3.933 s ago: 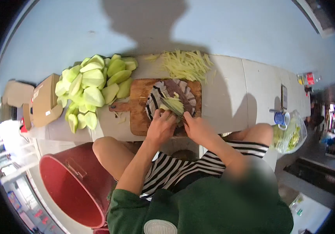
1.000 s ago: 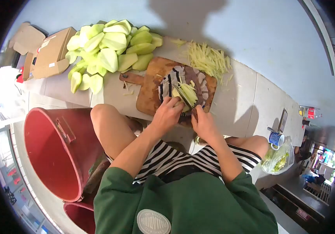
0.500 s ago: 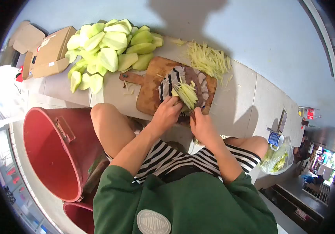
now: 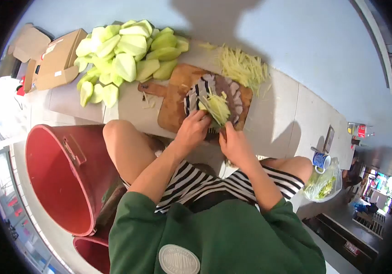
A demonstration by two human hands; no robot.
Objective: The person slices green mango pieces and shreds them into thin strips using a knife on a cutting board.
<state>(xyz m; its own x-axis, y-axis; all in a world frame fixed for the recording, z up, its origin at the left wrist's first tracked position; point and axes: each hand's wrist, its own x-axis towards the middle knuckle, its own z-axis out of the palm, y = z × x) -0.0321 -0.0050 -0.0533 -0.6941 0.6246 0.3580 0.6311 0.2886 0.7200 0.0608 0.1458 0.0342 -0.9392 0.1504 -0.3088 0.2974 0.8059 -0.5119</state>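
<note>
A wooden cutting board (image 4: 171, 102) with a handle lies on the ledge, a striped and brown cloth (image 4: 191, 98) bunched on top. My left hand (image 4: 190, 133) is closed at the cloth's near edge, steadying a pale green vegetable piece that its fingers largely hide. Thin pale green strips (image 4: 219, 106) are heaped over that piece. My right hand (image 4: 236, 146) grips a knife (image 4: 213, 115), its narrow blade slanting up and left among the strips; its handle is hidden in my fist.
Many peeled green pieces (image 4: 125, 67) are piled left of the board, beside a cardboard box (image 4: 59, 64). Cut shreds (image 4: 241, 68) lie behind it. Red bins (image 4: 59, 182) stand left of my legs. Rightward are a phone (image 4: 329, 139), a blue mug (image 4: 320, 160) and a plastic bag (image 4: 321, 187).
The strips over the held piece look more heaped and spread. My hands stay close together at the cloth with only a slight shift; the whole view has moved a little.
</note>
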